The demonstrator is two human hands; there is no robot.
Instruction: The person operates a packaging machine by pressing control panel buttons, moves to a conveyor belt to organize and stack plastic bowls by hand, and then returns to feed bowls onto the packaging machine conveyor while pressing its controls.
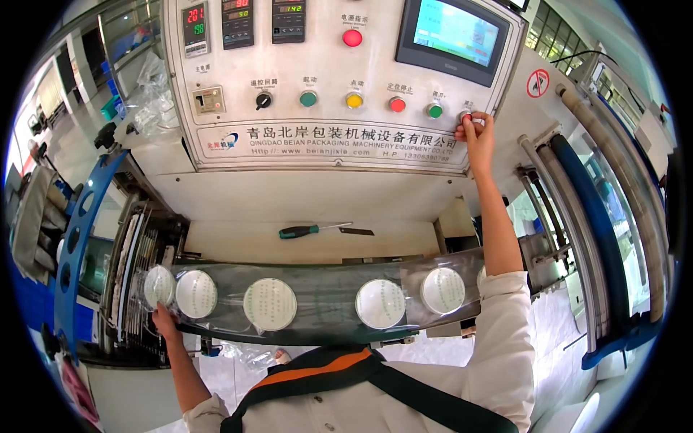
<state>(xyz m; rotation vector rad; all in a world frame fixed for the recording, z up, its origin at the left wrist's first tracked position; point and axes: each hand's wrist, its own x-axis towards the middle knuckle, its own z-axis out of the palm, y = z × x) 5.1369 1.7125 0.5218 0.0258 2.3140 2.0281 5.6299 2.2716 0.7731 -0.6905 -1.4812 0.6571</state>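
My right hand point(476, 137) is raised to the control panel point(317, 162), its fingers closed round the red push button point(465, 115) at the row's right end. Low on the left, my left hand point(166, 320) has its fingers at the lower edge of a white round pack point(159, 286) in clear film; they look closed on that edge, though partly hidden. More round packs with green print, among them one near the left point(196, 294) and one in the middle point(270, 304), lie in a row under clear film on the dark conveyor belt point(328, 289).
A green-handled screwdriver point(299, 232) and a dark flat blade point(357, 232) lie on the ledge behind the belt. Film rollers point(588, 231) stand at the right. A blue perforated bracket point(76, 238) rises at the left. The lit touchscreen point(455, 36) is above my right hand.
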